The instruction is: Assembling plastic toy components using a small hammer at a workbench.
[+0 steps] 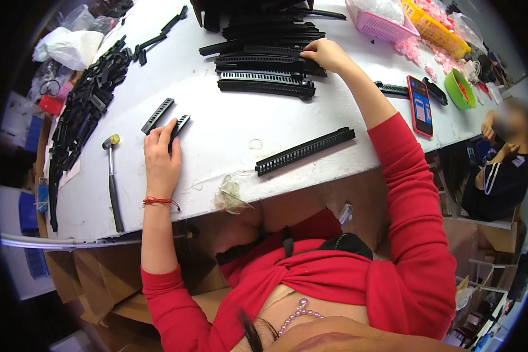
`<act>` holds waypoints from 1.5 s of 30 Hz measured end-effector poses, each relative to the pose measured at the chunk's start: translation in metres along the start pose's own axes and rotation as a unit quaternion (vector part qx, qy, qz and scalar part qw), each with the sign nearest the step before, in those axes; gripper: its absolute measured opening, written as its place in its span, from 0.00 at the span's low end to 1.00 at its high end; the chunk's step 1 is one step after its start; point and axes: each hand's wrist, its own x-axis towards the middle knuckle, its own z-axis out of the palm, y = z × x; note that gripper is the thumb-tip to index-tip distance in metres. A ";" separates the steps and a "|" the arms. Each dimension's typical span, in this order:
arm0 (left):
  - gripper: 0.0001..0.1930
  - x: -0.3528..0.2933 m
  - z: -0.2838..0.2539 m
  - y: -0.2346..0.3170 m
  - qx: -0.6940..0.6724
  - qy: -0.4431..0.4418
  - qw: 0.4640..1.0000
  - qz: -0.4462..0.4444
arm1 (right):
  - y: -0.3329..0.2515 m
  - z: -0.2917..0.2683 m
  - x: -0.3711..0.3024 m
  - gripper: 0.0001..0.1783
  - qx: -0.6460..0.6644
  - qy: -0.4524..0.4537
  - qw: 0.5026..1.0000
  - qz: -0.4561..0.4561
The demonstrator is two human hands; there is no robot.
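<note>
My left hand [161, 154] is closed around a short black slotted plastic piece [182, 124], whose upper end sticks out past the fingers. Just beyond it lies a similar short black slotted piece [158, 115]. At the far middle of the table, my right hand [330, 55] pinches the right end of a long black slotted strip [270, 50] in a stack of several such strips [264, 87]. One more long black slotted strip [305, 151] lies slanted on the white table, between my arms and apart from the stack.
A hammer [112, 182] lies left of my left hand, near a long heap of black parts [88, 111]. Rightward are a red phone [420, 107], a green bowl [460, 89], a pink basket [383, 22] and a yellow basket [437, 26]. A person [504, 158] sits at right. Crumpled plastic [230, 196] lies at the table's front edge.
</note>
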 end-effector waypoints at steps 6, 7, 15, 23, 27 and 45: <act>0.21 -0.002 0.002 -0.001 -0.003 0.001 1.000 -0.004 | -0.012 -0.002 -0.022 0.16 0.038 0.055 0.996 -0.059; 0.21 -0.002 0.002 0.000 -0.006 0.001 1.000 -0.003 | -0.016 -0.003 -0.028 0.14 0.003 0.112 0.990 -0.082; 0.21 0.000 0.001 0.000 -0.001 0.007 1.000 0.004 | -0.018 -0.001 -0.033 0.08 -0.058 0.319 0.917 -0.234; 0.21 -0.001 0.002 -0.003 -0.006 0.002 1.000 -0.010 | -0.024 0.017 -0.035 0.07 0.012 0.206 0.963 -0.170; 0.20 0.000 0.001 -0.001 -0.008 0.008 1.000 -0.001 | -0.016 0.012 -0.017 0.09 0.027 0.286 0.935 -0.206; 0.21 0.001 0.001 -0.001 -0.026 0.016 1.000 -0.002 | -0.036 0.009 0.019 0.09 0.009 0.244 0.944 -0.223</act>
